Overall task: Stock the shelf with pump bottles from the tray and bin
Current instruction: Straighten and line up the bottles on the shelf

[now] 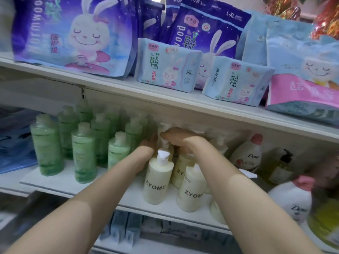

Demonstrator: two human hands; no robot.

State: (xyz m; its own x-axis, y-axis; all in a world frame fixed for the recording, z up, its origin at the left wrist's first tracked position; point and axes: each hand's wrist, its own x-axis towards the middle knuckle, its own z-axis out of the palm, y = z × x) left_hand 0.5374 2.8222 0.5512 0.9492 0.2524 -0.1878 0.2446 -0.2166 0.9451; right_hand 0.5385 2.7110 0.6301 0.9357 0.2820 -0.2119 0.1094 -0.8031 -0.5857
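Nearest, on the white shelf board (73, 187): two smooth cream cylindrical ZYOME pump bottles (158, 182), upright, side by side. Behind them, another cream bottle, mostly hidden. Right hand (178, 137) curled over its white pump head; left hand (149, 143) pressed to its side, grip impossible to tell. Left of these, glossy green capped bottles (84, 153). Right, rounded white Dove bottle (247, 156). Above, crinkly bunny-print soft packs (167, 70).
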